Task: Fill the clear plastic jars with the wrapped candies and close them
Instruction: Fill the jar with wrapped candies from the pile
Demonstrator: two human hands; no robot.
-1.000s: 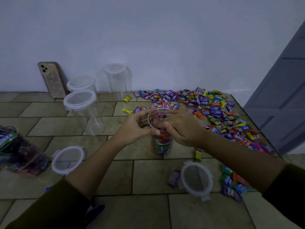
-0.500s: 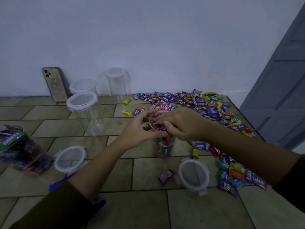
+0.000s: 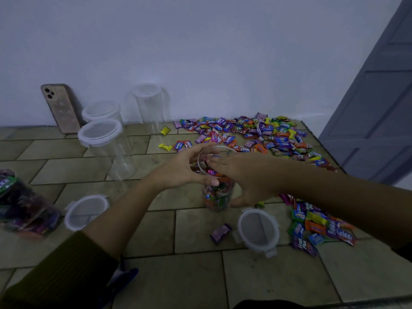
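An open clear jar [image 3: 218, 195], partly filled with wrapped candies, stands on the tiled floor in the middle. My left hand [image 3: 181, 169] grips its upper wall from the left, thumb in front and fingers behind the rim. Over the jar's mouth my right hand [image 3: 242, 175] is spread with straight fingers, its thumb low beside the jar's right side; I see nothing held in it. A large pile of colourful candies [image 3: 267, 134] lies behind the jar, and a smaller heap [image 3: 318, 226] under my right forearm. One loose lid [image 3: 258, 230] lies in front of the jar.
A second loose lid [image 3: 85, 211] lies at left, next to a candy-filled jar [image 3: 24, 208] on its side. Three lidded empty jars [image 3: 104, 143] and a phone [image 3: 60, 108] stand by the wall. A purple candy [image 3: 220, 231] lies near the front lid. A grey door [image 3: 379, 108] is at right.
My right hand has gone from pinched fingers at the jar's mouth to spread, straight fingers over it. My left hand keeps its hold on the jar.
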